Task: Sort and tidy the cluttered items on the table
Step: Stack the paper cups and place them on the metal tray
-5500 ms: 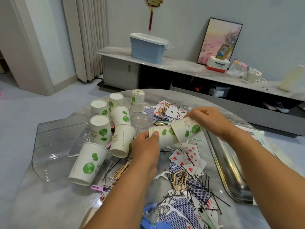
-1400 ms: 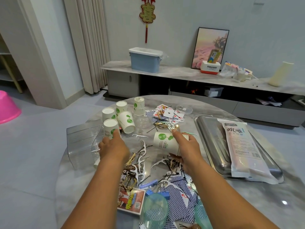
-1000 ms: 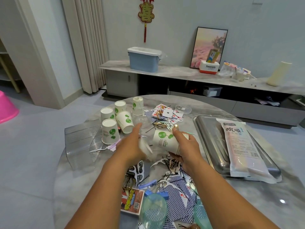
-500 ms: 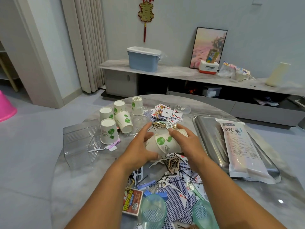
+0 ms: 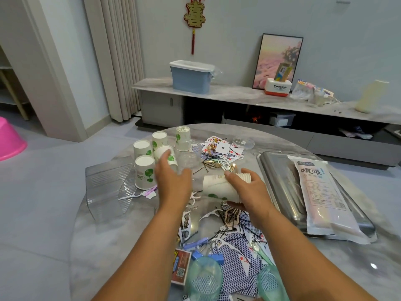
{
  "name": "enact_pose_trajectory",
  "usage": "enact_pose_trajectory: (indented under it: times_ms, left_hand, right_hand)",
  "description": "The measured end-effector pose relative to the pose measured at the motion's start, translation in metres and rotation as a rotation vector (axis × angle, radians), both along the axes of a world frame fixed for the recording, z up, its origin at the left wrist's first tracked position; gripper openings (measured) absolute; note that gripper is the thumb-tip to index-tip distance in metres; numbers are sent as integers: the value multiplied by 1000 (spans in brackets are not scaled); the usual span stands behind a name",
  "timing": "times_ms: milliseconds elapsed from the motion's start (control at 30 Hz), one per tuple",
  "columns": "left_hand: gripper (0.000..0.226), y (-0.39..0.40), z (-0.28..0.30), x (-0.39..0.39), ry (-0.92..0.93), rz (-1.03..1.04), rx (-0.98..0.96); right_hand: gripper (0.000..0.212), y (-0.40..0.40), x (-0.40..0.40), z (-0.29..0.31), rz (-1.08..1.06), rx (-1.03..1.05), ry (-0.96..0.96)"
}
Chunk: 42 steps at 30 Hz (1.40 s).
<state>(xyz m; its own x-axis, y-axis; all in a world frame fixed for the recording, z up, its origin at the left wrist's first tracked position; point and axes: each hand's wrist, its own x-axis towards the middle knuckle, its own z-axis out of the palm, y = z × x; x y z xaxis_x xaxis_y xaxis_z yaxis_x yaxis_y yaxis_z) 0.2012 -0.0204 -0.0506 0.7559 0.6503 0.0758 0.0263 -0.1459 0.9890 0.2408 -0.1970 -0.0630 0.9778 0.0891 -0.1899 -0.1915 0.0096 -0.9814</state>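
My right hand (image 5: pixel 245 192) grips the nested cup stack (image 5: pixel 221 185), held sideways over mid-bench. My left hand (image 5: pixel 173 181) is fingers-straight, holding nothing, just beside the loose paper cups (image 5: pixel 144 170) near the bench's (image 5: pixel 104 263) far-left edge. Steel tray (image 5: pixel 277 183) fills the right edge. Bare marble along the near-left edge.

Even, bright light; hands perhaps motion-blurred.

A person's right hand (image 5: pixel 247 190) grips a stack of nested paper cups (image 5: pixel 221 185) on its side above a cluttered round table (image 5: pixel 108 246), while the left hand (image 5: pixel 173 181), fingers extended, reaches toward upturned paper cups (image 5: pixel 144 172).
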Motion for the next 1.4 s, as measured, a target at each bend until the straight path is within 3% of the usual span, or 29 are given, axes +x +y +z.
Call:
enact_pose_trajectory:
  times_ms: [67,233,400,467,633,767,867,1000,1200,1300,1400]
  left_hand:
    - [65,9,-11,4,77,170,265]
    - [71,25,-14,18,253,153,719]
    - [77,55,17,37,761,-13,1177]
    - [68,69,29,44,893,-54,1262]
    - [31,88,34,46,1025,-164,1277]
    - [27,94,30,43,1013,-205,1319]
    - [40,95,41,45,938,-227,1266]
    - [62,93,73,47,813,-266,921]
    - [46,73,75,36,664,-576,290]
    - [46,58,59,32,631,-644,114]
    - [55,40,43,32,635,-714,-23]
  right_hand:
    - [56,0,1,-3,-38,40,42]
    - [60,2,4,-8,-33,24,52]
    - [51,3,6,-9,-50,68,84]
    - [46,3,6,-9,-52,91,98]
    - [49,4,6,-13,-69,82,130]
    - [51,5,4,-12,-69,82,140]
    - [53,4,3,-12,-83,90,150]
    - [49,4,2,-11,-115,120,178]
    - [51,2,2,-9,-126,215,218]
    - [49,6,2,-4,-96,214,171]
    - [63,13,0,1,-28,158,107]
